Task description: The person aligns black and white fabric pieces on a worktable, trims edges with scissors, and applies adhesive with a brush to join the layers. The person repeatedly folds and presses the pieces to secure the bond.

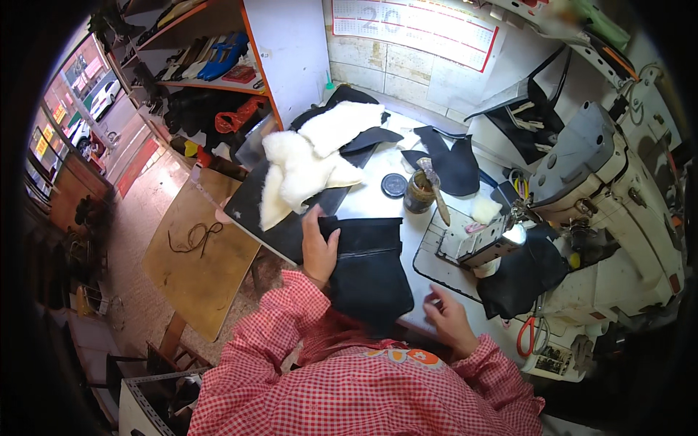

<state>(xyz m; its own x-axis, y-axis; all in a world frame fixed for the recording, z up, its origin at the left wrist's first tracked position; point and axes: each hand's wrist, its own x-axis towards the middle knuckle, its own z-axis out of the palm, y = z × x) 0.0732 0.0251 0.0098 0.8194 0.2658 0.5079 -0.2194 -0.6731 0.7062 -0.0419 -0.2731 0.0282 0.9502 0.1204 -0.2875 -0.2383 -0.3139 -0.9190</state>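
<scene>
1. Locate the black piece (369, 283): it lies between the two hands at the near edge of the white table (371, 198), a seam running across its upper part.
2. Left hand (320, 254): in contact with the upper left edge of the black piece, thumb toward its face. Whether thumb and fingers pinch the edge cannot be told.
3. Right hand (451, 320): fingers loosely bent, thumb apart, grasping nothing; positioned near the lower right corner of the piece.
4. Printed matter: a calendar sheet (418, 35) with red border, large grey numerals and small date grids is fixed to the wall. Its small print is too fine to read.
5. Other markings: an orange and white print (407, 357) on the front of the red checked garment (327, 392).
6. Beyond the piece: white fleece pieces (304, 174), a round black lid (394, 185) and, just beside it, a jar (419, 195) with a brush (435, 190) leaning across it.
7. Right side: the sewing machine (574, 156) restricts space; red-handled scissors (526, 336) hang at its near side.
8. Left side: a brown board (189, 272) bearing a dark cord (198, 243); behind, a shelf (211, 85) of shoes, including a blue pair (222, 58).
</scene>
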